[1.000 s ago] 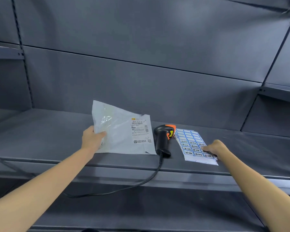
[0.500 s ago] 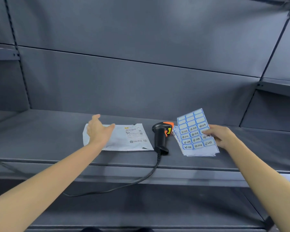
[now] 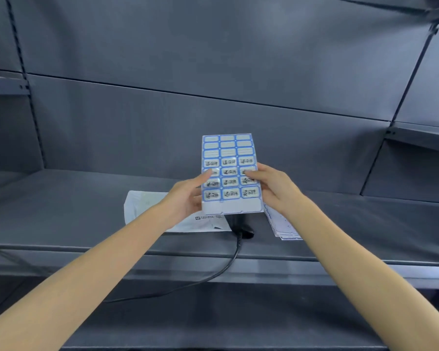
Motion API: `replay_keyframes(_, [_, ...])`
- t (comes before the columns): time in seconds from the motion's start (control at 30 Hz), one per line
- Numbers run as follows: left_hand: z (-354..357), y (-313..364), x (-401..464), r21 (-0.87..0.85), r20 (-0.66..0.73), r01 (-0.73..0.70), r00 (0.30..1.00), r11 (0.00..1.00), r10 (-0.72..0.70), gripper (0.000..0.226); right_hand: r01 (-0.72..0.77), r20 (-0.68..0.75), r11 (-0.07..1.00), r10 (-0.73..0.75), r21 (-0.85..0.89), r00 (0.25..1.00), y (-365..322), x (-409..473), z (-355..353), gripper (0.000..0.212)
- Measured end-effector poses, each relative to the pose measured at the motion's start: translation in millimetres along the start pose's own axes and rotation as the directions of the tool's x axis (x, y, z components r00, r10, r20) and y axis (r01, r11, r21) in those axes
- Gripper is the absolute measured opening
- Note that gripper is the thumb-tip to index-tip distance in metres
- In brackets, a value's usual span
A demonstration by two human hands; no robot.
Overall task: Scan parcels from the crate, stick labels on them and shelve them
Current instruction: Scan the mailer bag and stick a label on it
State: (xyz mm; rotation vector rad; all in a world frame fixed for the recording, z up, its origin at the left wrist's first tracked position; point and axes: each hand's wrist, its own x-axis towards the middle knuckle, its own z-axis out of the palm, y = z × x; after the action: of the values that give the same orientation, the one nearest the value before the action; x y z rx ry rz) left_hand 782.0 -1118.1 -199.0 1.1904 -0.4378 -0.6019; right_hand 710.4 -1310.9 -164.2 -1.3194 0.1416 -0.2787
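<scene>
A label sheet, lifted off the shelf moments ago, is now pinched by the left hand and right hand above the released parcel; peeling 1 label likely follows.

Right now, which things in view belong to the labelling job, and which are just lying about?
In use:
- label sheet, held up by left hand and right hand
- parcel, flat on shelf

Lying about:
- scanner, mostly hidden
- spare label sheets
</scene>
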Motion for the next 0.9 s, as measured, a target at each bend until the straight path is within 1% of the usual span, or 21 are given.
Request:
replay_keyframes(0.07, [-1, -3, -2, -0.009, 0.076, 0.007, 0.997, 1.000, -0.006, 0.051, -0.008, 0.031, 1.000, 0.008, -0.003, 0.999, 8, 1, 12, 0.032])
replay_keyframes(0.1, [-2, -5, -2, -0.001, 0.085, -0.010, 0.996, 1.000, 0.010, 0.046, -0.005, 0.039, 1.000, 0.006, -0.008, 0.999, 11, 2, 16, 0.031])
replay_keyframes(0.17, [-4, -10, -4, 0.016, 0.066, -0.055, 0.996, 0.998, 0.054, 0.044, 0.006, 0.034, 1.000, -0.006, -0.011, 0.999, 17, 3, 23, 0.030])
replay_keyframes(0.27, [-9, -15, -4, 0.043, 0.016, -0.075, 0.997, 0.996, 0.074, 0.049, 0.032, -0.007, 0.999, -0.032, -0.026, 0.999, 26, 8, 26, 0.027])
replay_keyframes(0.3, [-11, -16, -4, 0.055, -0.008, -0.072, 0.997, 0.996, 0.073, 0.049, 0.044, -0.042, 0.997, -0.047, -0.067, 0.998, 29, 9, 27, 0.029])
replay_keyframes(0.33, [-14, -16, -4, 0.068, -0.035, -0.071, 0.997, 0.995, 0.074, 0.048, 0.048, -0.092, 0.988, -0.062, -0.146, 0.994, 32, 10, 28, 0.037])
replay_keyframes(0.37, [-17, -17, -3, 0.083, -0.061, -0.074, 0.995, 0.994, 0.079, 0.046, 0.046, -0.147, 0.964, -0.087, -0.261, 0.985, 35, 10, 28, 0.048])
replay_keyframes(0.4, [-20, -17, -3, 0.092, -0.084, -0.076, 0.993, 0.993, 0.084, 0.045, 0.056, -0.184, 0.916, -0.139, -0.397, 0.973, 37, 8, 28, 0.054])
replay_keyframes(0.43, [-23, -17, -3, 0.095, -0.103, -0.074, 0.991, 0.993, 0.084, 0.044, 0.096, -0.178, 0.841, -0.222, -0.532, 0.959, 39, 5, 27, 0.054])
replay_keyframes(0.47, [-26, -16, -3, 0.086, -0.119, -0.068, 0.990, 0.994, 0.078, 0.044, 0.159, -0.122, 0.741, -0.309, -0.653, 0.943, 41, 2, 26, 0.051])
replay_keyframes(0.5, [-30, -17, -4, 0.076, -0.134, -0.063, 0.988, 0.995, 0.073, 0.045, 0.228, -0.036, 0.634, -0.374, -0.739, 0.927, 43, -2, 24, 0.046])
replay_keyframes(0.53, [-33, -17, -4, 0.066, -0.146, -0.061, 0.987, 0.996, 0.070, 0.046, 0.287, 0.056, 0.541, -0.402, -0.790, 0.914, 44, -6, 23, 0.041])
replay_keyframes(0.6, [-36, -17, -5, 0.058, -0.160, -0.064, 0.985, 0.996, 0.072, 0.048, 0.361, 0.209, 0.394, -0.378, -0.845, 0.902, 48, -13, 22, 0.037])
replay_keyframes(0.63, [-36, -17, -6, 0.059, -0.160, -0.068, 0.984, 0.996, 0.076, 0.048, 0.383, 0.261, 0.333, -0.357, -0.861, 0.897, 50, -14, 22, 0.036])
replay_keyframes(0.7, [-37, -18, -8, 0.060, -0.160, -0.068, 0.984, 0.996, 0.077, 0.048, 0.420, 0.323, 0.262, -0.341, -0.869, 0.883, 55, -14, 23, 0.036])
replay_keyframes(0.83, [-36, -18, -10, 0.053, -0.159, -0.057, 0.985, 0.997, 0.065, 0.043, 0.413, 0.323, 0.208, -0.362, -0.887, 0.874, 59, -11, 25, 0.034])
replay_keyframes(0.9, [-36, -18, -11, 0.044, -0.157, -0.045, 0.986, 0.998, 0.051, 0.042, 0.431, 0.349, 0.175, -0.363, -0.885, 0.864, 61, -10, 26, 0.033])
